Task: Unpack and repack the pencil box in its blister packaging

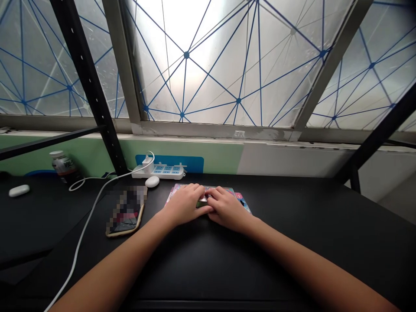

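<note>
Both my hands rest together on a flat, colourful pink-edged packet (241, 200) lying on the black table (292, 234). My left hand (184, 203) has its fingers curled down over the packet's left half. My right hand (225, 207) lies against it on the right half, fingers bent. Between the two hands a small dark and pale object (203, 202) shows; both hands pinch or press on it, and I cannot make out what it is. Most of the packet is hidden under my hands.
A phone (126, 212) lies to the left of my hands. Behind it are a white power strip (162, 170) with a charger and white cable (85, 225), a small white case (152, 181), a bottle (63, 166) and another white case (18, 190). Black shelf posts rise at both sides.
</note>
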`<state>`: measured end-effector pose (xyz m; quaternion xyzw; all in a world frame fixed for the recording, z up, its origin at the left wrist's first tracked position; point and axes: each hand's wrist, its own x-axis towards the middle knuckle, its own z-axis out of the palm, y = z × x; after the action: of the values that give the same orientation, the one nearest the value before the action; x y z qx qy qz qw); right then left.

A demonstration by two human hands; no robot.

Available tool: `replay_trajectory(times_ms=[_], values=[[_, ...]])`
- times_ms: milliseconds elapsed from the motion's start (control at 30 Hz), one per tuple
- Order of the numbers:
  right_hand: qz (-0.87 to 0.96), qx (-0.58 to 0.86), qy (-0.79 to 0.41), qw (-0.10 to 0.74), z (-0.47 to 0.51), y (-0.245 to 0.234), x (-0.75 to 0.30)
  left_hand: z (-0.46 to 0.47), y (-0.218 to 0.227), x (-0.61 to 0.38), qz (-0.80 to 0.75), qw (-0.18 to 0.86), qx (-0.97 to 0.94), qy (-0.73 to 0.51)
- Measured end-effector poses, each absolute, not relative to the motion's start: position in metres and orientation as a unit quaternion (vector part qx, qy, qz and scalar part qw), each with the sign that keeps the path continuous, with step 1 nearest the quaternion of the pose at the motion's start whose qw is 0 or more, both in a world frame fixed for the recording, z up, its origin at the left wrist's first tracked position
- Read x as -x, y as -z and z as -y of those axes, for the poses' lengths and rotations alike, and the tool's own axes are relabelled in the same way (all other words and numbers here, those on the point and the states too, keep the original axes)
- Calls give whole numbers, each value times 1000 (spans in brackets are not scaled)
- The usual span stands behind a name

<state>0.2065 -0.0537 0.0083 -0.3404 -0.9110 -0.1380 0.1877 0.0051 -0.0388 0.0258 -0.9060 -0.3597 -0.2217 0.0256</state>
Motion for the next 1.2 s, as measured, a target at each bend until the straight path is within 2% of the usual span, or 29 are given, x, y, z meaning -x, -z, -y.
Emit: replay_trajectory(times_ms=[233, 333, 567, 733, 900, 1200], values=[[916, 350, -24, 196, 57, -24, -215, 16, -10, 13, 451, -6, 872, 190], [894, 402, -52, 192, 52, -25, -223, 13, -6, 15, 458, -13, 869, 186], [861, 475, -20, 179, 26, -18, -250, 20, -13, 8, 477, 1, 850, 223], [840, 499, 29, 210, 23, -28, -253, 28, -12, -4, 464, 87, 834, 285], [817, 509, 98, 252, 29, -38, -251, 34, -9, -9, 441, 167, 834, 288], [838, 462, 133, 257, 39, -39, -240, 33, -22, -1, 433, 169, 820, 335]])
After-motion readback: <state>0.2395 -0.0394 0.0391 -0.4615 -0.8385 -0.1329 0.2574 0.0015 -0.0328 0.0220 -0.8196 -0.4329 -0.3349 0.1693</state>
